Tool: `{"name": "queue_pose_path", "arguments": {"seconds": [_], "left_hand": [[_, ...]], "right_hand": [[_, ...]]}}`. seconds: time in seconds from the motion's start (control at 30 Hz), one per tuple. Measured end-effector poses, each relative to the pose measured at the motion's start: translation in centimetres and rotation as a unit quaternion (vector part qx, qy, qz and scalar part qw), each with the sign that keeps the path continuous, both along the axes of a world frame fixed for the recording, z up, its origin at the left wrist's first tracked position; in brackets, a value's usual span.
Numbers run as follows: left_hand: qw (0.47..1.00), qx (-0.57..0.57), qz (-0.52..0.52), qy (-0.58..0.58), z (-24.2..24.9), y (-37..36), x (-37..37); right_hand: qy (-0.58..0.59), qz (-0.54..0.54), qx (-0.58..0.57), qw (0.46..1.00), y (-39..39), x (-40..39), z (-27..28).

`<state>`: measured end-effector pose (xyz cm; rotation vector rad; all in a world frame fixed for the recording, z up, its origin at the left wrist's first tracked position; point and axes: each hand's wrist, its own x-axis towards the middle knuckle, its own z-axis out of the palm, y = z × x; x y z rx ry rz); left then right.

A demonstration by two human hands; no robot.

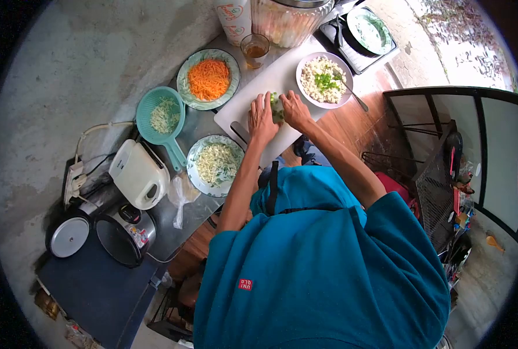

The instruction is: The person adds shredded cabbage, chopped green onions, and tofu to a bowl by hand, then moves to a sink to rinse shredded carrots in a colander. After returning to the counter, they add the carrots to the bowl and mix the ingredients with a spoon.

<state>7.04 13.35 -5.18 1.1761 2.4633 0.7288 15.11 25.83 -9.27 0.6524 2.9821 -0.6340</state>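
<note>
Green pieces (277, 112) lie between the half-curled left hand (261, 121) and right hand (295, 110), white board (284, 74) beneath; I cannot tell their grip.

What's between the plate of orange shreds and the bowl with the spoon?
A stretch of white cutting board, with the left hand and right hand at green pieces on it, in the head view.

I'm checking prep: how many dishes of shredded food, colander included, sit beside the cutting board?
3. Orange shreds are on the plate near the glass; pale shreds are in the green colander and on the plate nearest the teal shirt.
</note>
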Motion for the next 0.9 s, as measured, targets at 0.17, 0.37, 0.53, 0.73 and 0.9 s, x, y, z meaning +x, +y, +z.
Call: {"name": "queue_pose_path", "arguments": {"seconds": [0.17, 0.37, 0.53, 0.73, 0.9], "left_hand": [[0.995, -0.038, -0.067, 0.056, -1.6, 1.6, -1.4], [0.993, 0.017, -0.118, -0.024, -3.7, 1.7, -1.8], [0.991, 0.07, -0.077, -0.09, -3.8, 1.3, -1.5], [0.976, 0.13, 0.011, -0.177, -5.0, 1.2, -1.3], [0.973, 0.12, 0.064, -0.186, -3.8, 0.9, -1.2]], "right_hand": [[-0.011, -0.024, -0.058, 0.998, -0.1, 1.0, 1.2], [0.019, -0.037, -0.109, 0.993, -0.5, 1.6, 0.2], [0.028, -0.063, -0.094, 0.993, -2.4, 0.7, -0.1], [0.074, -0.157, -0.136, 0.975, -2.9, -0.4, -0.2], [0.073, -0.145, -0.149, 0.975, -2.7, -1.2, -0.5]]}}
